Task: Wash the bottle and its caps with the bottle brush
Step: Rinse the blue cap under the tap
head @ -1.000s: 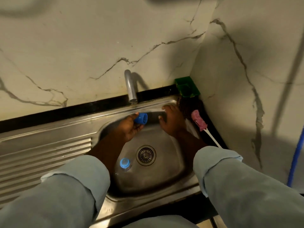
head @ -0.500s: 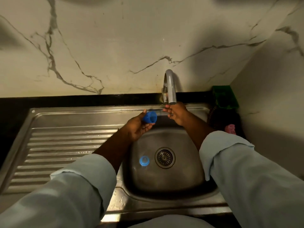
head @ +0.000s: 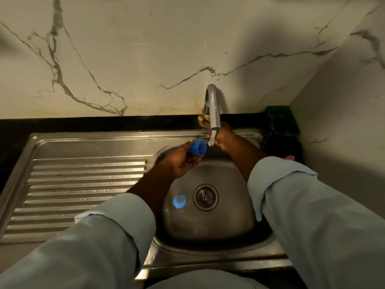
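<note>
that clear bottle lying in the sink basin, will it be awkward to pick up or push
The bottle looks like thin clear plastic and apparently empty, so probably light. It lies on its side on the curved basin of the sink, so it may roll when nudged. Any wetness could make it slippery.

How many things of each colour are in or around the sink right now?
Blue: 2, the cap in the left hand and the bottle top in the basin
Green: 1, the holder in the corner
Pink: 1, an item beside the right sleeve, mostly hidden
Total: 4
</note>
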